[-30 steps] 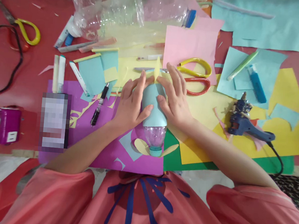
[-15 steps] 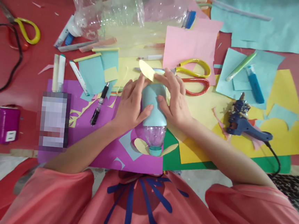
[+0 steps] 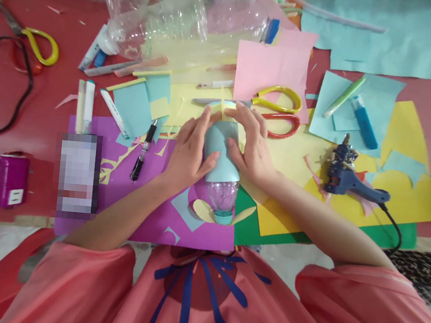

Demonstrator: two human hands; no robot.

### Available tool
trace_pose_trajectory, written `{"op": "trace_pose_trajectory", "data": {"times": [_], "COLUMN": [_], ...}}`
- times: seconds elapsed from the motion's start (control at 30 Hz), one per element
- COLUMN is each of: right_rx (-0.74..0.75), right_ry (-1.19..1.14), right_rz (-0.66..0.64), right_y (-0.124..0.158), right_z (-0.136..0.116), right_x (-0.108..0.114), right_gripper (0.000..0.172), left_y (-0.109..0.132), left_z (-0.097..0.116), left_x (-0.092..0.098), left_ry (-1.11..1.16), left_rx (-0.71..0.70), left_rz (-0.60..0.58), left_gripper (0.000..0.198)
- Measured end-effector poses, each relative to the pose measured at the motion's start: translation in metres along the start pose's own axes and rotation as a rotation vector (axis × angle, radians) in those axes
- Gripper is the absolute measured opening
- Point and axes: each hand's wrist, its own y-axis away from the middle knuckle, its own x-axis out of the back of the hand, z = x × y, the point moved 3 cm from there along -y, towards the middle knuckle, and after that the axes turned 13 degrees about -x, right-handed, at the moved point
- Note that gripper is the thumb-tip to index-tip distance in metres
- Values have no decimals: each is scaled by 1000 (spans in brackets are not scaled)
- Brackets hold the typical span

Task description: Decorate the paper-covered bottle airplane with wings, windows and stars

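Note:
A small plastic bottle [image 3: 222,154] wrapped in light blue paper lies on its side, its teal cap [image 3: 223,217] toward me. Yellow paper petals [image 3: 203,210] stick out on both sides of the cap. My left hand [image 3: 191,152] is closed around the bottle's left side, thumb resting on the blue wrap. On the right side my right hand [image 3: 252,147] grips it the same way. The fingertips of both hands press at the far end, where a yellow paper piece [image 3: 222,104] stands on edge between them. Its lower part is partly hidden by the fingers.
Scissors [image 3: 279,99] lie just beyond my right hand. A hot glue gun [image 3: 353,178] with its cord rests at the right on yellow paper. Clear plastic bottles [image 3: 167,26] are piled at the back. A black pen [image 3: 143,150], markers [image 3: 114,113] and a blurred-out phone-like object [image 3: 78,174] lie left.
The yellow paper piece at the bottle's far end has turned from leaning left, broad side showing, to standing nearly edge-on. Both hands keep almost the same place.

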Motion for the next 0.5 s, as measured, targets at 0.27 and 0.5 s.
{"op": "trace_pose_trajectory", "data": {"times": [0.27, 0.5], "right_rx": [36, 179], "right_ry": [9, -76], "right_rz": [61, 235], "right_y": [3, -1], "right_z": [5, -10], "right_x": [-1, 20], "right_gripper": [53, 27], "left_y": [1, 7], "left_z": [-3, -12], "left_x": [-2, -1], "left_ry": [31, -13], "left_rx": [-22, 11], "left_rz": [-14, -13], "left_gripper": [66, 63]}}
